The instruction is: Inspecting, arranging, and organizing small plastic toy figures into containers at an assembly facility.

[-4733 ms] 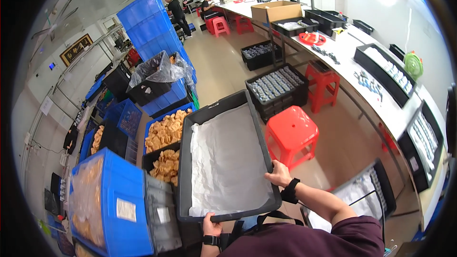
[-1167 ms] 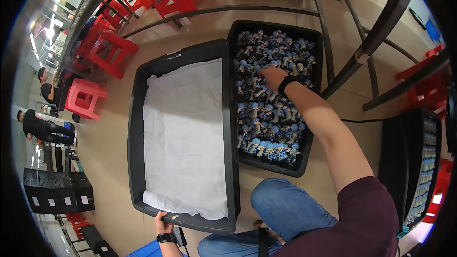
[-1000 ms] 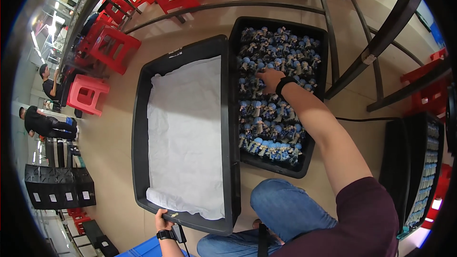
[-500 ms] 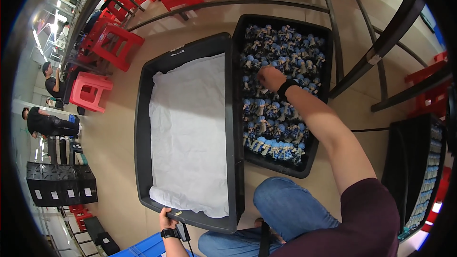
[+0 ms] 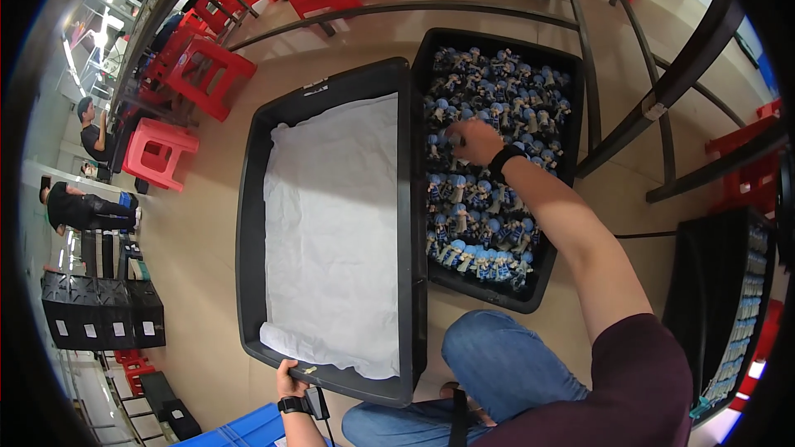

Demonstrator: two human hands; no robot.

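My left hand (image 5: 288,382) grips the near rim of a large black plastic tray (image 5: 411,281), its fingers over the edge. A crumpled white liner sheet (image 5: 331,232) covers the tray's bottom. Beside it on the right sits a black bin (image 5: 517,296) filled with rows of small blue-haired figurines (image 5: 484,261). Over the bin's middle, my right hand (image 5: 478,142) reaches down, fingers bent and drawn together among the figurines. What lies between its fingertips is too small and partly hidden to tell.
Metal table legs (image 5: 675,87) and a low bar (image 5: 431,7) frame the far and right sides. Red stools (image 5: 211,74) stand far left. At right is another black bin of figurines (image 5: 737,314). Two people (image 5: 87,207) are at the far left; a blue crate (image 5: 236,430) is near.
My right hand has shifted slightly toward the near side, its fingers now turned more to the left. My left hand keeps its grip on the tray rim.
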